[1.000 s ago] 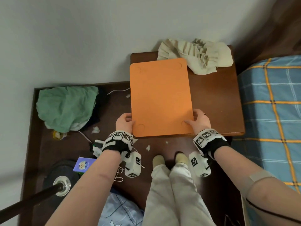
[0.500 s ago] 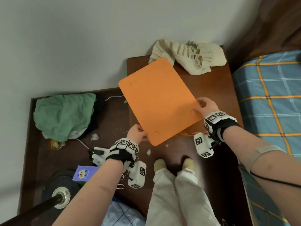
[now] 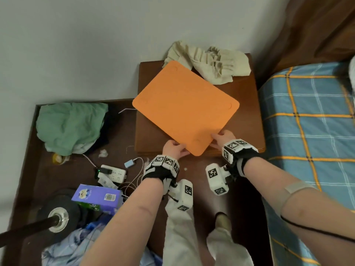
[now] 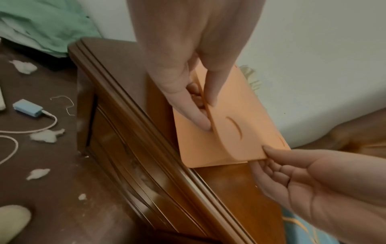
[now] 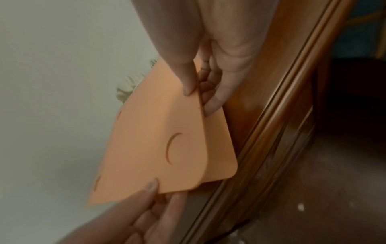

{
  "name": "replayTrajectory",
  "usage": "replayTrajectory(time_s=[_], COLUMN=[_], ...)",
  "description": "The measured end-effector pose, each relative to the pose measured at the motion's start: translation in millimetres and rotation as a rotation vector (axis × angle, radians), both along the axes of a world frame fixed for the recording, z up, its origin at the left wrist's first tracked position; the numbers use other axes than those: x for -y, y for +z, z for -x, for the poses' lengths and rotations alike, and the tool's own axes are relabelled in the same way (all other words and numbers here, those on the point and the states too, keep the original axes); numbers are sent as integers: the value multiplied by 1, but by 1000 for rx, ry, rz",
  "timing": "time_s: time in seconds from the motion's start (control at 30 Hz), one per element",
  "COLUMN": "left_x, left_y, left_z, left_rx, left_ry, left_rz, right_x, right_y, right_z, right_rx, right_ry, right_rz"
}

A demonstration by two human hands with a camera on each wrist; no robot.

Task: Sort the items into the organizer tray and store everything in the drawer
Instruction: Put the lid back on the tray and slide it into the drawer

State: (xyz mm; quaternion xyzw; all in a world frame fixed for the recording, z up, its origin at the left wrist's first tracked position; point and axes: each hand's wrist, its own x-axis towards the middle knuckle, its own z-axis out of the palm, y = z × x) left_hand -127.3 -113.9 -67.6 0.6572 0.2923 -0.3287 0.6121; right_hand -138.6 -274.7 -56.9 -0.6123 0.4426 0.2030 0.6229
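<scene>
While both hands pinch the near corner of the orange sheets [image 3: 184, 108], the sheets lie turned on the brown desk [image 3: 244, 120]. The left hand [image 3: 173, 147] pinches with thumb on top; the right hand [image 3: 222, 138] does too. It looks best to peel slowly, so the two sheets come apart without bending.

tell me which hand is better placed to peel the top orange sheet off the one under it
Left, probably. The left hand already has fingers between the two orange sheets; the right hand only pinches the top sheet's edge.
</scene>
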Motion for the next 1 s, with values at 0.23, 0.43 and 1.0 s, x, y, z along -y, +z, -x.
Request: replayTrajectory(time_s=[0.23, 0.43, 1.0], left_x=[72, 71, -23], left_y=[1, -7, -153], left_z=[26, 30, 53], left_rx=[52, 148, 46], left_ry=[131, 107, 79], left_rz=[147, 50, -22], right_x=[69, 77, -21], right_y=[-14, -20, -171], right_z=[-7, -2, 99], right_rx=[91, 206, 473], right_ry=[184, 113, -496], right_rz=[320, 382, 253])
